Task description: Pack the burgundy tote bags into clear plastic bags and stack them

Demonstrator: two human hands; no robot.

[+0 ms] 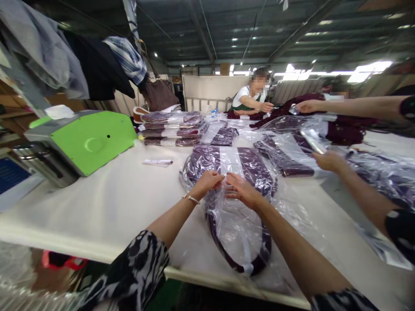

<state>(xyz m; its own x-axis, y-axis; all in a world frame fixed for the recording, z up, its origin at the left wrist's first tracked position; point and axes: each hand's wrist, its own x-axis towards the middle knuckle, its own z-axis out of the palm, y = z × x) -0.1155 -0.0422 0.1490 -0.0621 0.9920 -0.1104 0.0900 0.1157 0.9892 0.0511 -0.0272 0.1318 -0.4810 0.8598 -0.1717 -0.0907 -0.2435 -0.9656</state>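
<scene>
Clear crinkled plastic [227, 211], pinching hands [225, 183], maroon fabric [202, 162]

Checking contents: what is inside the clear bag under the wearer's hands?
Inside: a dark purple item, its loop, and a white band. What the band covers cannot be seen.

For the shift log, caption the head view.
Both hands pinch clear plastic over a dark purple bag on a white table.
</scene>
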